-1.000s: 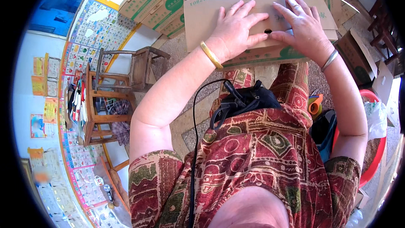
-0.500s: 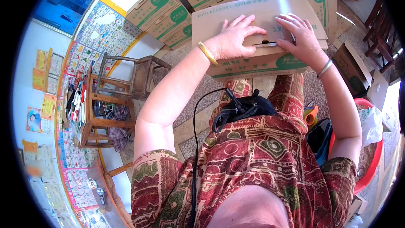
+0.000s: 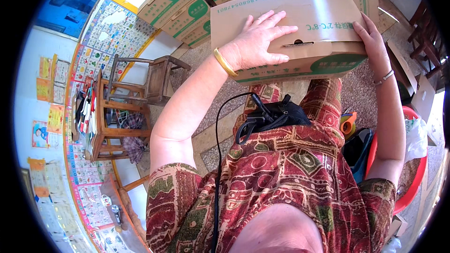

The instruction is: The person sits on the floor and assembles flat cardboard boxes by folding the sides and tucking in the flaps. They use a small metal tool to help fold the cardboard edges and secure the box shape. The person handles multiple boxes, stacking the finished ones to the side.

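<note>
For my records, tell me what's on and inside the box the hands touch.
The left hand lies on top of the box; the right hand touches its right edge. The lid is down, hiding any contents.

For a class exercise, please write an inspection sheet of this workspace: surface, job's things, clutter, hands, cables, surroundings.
Surface: speckled grey floor; what bears the work is hidden.
Job's things: green-printed brown cardboard carton, top flap lowered.
Clutter: round red plastic basin and crumpled translucent plastic bag, at right.
Hands: left hand spread on the carton's top; right hand against its right edge.
Cables: thin black cable loops left of the black fabric pouch and over the red patterned shirt.
Surroundings: brown wooden chair, stacked brown cardboard boxes, colourful paper wall charts.
</note>
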Tool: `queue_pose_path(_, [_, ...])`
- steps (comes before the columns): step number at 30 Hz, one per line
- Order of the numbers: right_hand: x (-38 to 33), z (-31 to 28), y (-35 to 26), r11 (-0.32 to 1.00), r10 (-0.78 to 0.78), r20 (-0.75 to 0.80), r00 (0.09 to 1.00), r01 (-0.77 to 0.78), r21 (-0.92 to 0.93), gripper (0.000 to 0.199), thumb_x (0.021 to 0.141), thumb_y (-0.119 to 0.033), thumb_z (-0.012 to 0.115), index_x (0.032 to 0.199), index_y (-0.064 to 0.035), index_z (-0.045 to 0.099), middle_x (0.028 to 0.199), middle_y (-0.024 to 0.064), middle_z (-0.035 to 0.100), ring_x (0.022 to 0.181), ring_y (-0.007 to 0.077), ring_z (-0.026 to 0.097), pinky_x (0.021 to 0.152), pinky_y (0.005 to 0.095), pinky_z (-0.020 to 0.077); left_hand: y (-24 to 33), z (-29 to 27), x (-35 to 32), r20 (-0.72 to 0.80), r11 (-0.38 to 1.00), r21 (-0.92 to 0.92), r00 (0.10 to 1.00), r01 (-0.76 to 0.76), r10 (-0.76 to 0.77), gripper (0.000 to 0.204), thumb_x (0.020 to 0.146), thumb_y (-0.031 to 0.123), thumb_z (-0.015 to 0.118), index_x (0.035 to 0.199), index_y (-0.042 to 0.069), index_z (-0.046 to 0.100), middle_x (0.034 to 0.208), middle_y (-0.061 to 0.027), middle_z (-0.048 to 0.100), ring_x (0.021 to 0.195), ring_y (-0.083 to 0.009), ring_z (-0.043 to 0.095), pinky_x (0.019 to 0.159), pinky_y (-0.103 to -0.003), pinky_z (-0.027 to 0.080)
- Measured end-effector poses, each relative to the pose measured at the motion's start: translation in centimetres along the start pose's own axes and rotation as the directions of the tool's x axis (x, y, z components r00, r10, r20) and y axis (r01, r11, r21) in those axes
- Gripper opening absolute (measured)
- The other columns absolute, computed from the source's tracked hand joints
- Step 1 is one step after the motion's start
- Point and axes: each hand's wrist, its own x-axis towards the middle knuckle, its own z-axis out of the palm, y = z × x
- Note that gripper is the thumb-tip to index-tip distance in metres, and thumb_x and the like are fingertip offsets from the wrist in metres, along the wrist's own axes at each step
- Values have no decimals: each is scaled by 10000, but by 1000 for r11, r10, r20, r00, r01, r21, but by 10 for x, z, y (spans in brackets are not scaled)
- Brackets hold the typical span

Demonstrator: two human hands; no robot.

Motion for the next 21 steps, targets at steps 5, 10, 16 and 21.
queue_pose_path(5, [2, 4, 7, 997, 24, 20, 1000, -25, 73, 687, 853, -330, 655, 1362, 47, 389, 1243, 180, 555, 1109, 186, 548, 944, 279, 423, -2, 7, 3, -43, 999, 33, 999, 11, -9, 746, 743, 445, 698, 1400, 247, 404, 1503, -162, 260, 1398, -349, 206, 1114, -569, 110])
queue_pose_path(10, [5, 3, 11, 993, 60, 35, 998, -63, 96, 684, 848, -286, 670, 1367, 51, 376, 1249, 178, 551, 1100, 180, 551, 932, 269, 432, -5, 4, -7, -163, 1000, -8, 986, -30, 29, 788, 735, 489, 708, 1407, 219, 397, 1501, -152, 268, 1397, -331, 219, 1127, -531, 131])
queue_pose_path(16, [-1, 0, 10, 983, 112, 58, 992, -119, 138, 647, 849, -289, 667, 1329, 70, 422, 1186, 153, 582, 1059, 172, 566, 918, 272, 435, -36, 12, -76, -626, 927, -332, 694, 175, -355, 793, 779, 400, 723, 1391, 36, 372, 1462, -188, 313, 1365, -291, 290, 1111, -406, 256])
queue_pose_path(21, [-13, -14, 11, 930, 199, 242, 950, -261, 259, 535, 876, -307, 638, 1240, 61, 503, 1109, 97, 611, 985, 131, 577, 863, 251, 444, -30, 38, -104, 18, 43, -997, 787, 56, -616, 770, 825, 377, 680, 1404, 31, 308, 1364, -161, 413, 1291, -251, 371, 1076, -416, 304])
